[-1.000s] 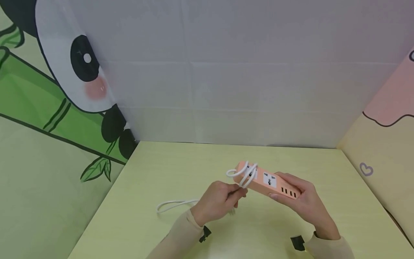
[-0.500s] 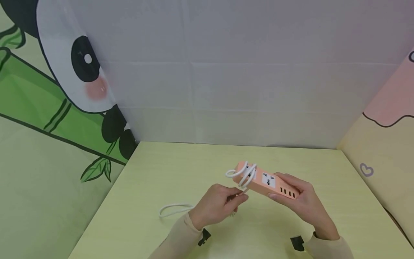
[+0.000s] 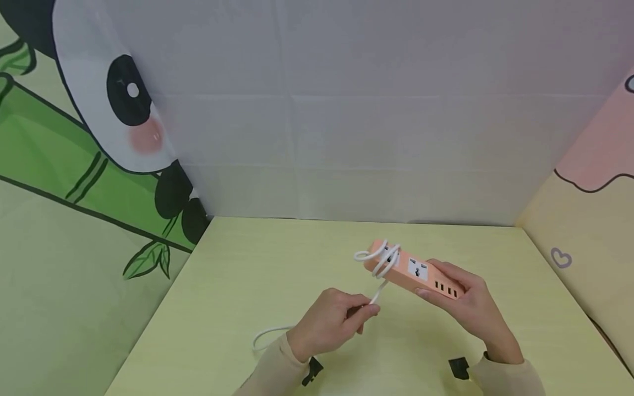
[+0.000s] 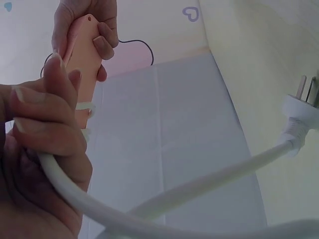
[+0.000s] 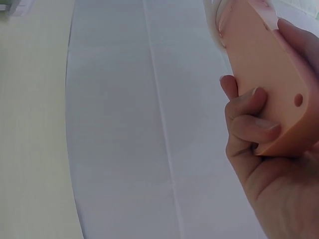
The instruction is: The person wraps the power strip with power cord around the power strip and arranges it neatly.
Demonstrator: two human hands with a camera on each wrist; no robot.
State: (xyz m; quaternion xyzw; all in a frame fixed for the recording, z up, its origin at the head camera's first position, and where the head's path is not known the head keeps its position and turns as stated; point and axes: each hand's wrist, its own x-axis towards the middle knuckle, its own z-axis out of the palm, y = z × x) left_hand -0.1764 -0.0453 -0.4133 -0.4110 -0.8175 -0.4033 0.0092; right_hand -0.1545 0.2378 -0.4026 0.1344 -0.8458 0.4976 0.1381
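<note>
The power strip (image 3: 407, 279) is held above the table (image 3: 233, 275), right of centre in the lower half of the head view, tilted with its wrapped end toward the upper left. The right hand (image 3: 469, 300) grips the lower-right end beside the USB ports; the right wrist view confirms fingers curled onto the underside. The left hand (image 3: 334, 324), at lower centre, pinches the white cord (image 3: 378, 292) between thumb and fingers, and the cord also passes through the curled fingers. Change over the last half second: the strip has shifted slightly up and right, the left hand slightly down, and a straight length of cord now shows between pinch and strip. Consequence: this run appears drawn clear of the strip and under left-hand control, while the turns (image 3: 386, 263) remain around the upper-left end. The plug (image 4: 301, 112) hangs free at the right of the left wrist view.
</note>
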